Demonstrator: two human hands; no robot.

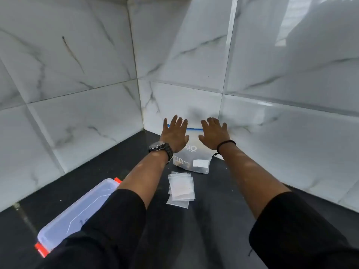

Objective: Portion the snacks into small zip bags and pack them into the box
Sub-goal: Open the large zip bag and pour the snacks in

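Observation:
A large snack pouch point(192, 160) with a blue zip strip along its top stands in the corner of the dark counter, leaning on the tiled wall. My left hand point(175, 133) and my right hand point(213, 133) are both stretched out in front of its upper part, fingers spread, holding nothing; whether they touch the pouch is unclear. A small pile of clear zip bags point(180, 188) lies flat on the counter just in front of the pouch. A clear plastic box point(77, 210) with a lid and red-orange clips sits at the lower left, partly hidden by my left sleeve.
White marble-look tiled walls point(77, 117) close the counter point(213, 220) in on the left and the back right, meeting in a corner behind the pouch. The counter surface is black and glossy.

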